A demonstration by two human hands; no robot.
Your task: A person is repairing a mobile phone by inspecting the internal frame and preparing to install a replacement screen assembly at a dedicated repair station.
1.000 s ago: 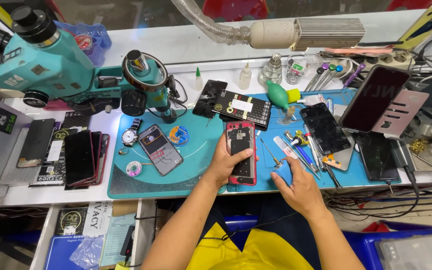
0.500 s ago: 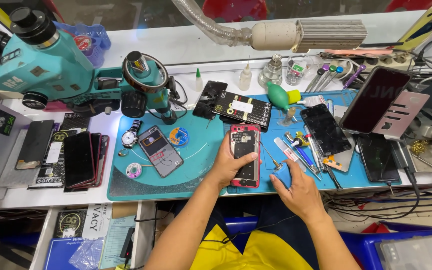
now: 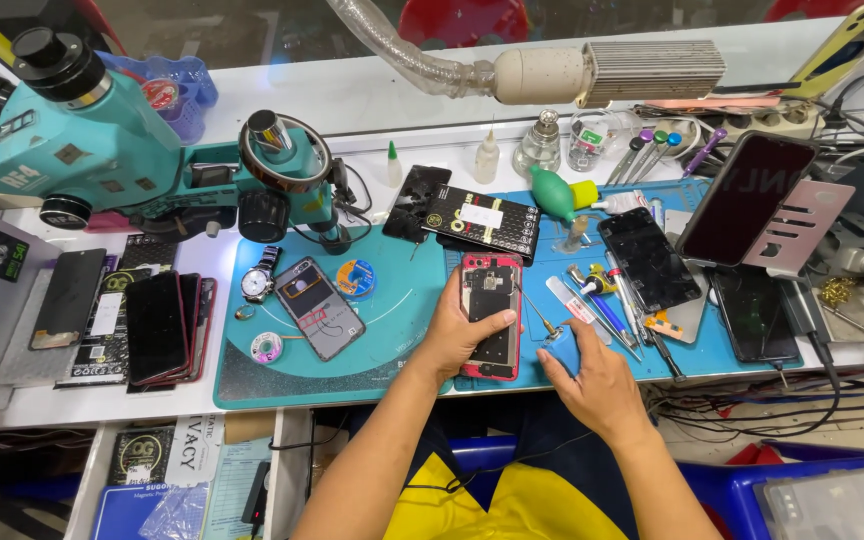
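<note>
The left hand (image 3: 457, 335) still clamps the opened red phone (image 3: 491, 313); the right hand (image 3: 592, 375), empty earlier, now grips a blue-handled screwdriver (image 3: 557, 347) beside it.

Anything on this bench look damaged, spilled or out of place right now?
Nothing spilled. The red-framed phone under the left hand lies open, back off, insides exposed. The right hand holds a blue-handled screwdriver beside it. Tools lie scattered on the blue mat.

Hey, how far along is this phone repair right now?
Done: the red phone lies open on the blue mat, its back off and its insides showing. In hand: the left hand steadies it while the right hand holds a blue-handled screwdriver beside it. Left: the phone is not yet closed up, and a loose screen lies nearby.
</note>
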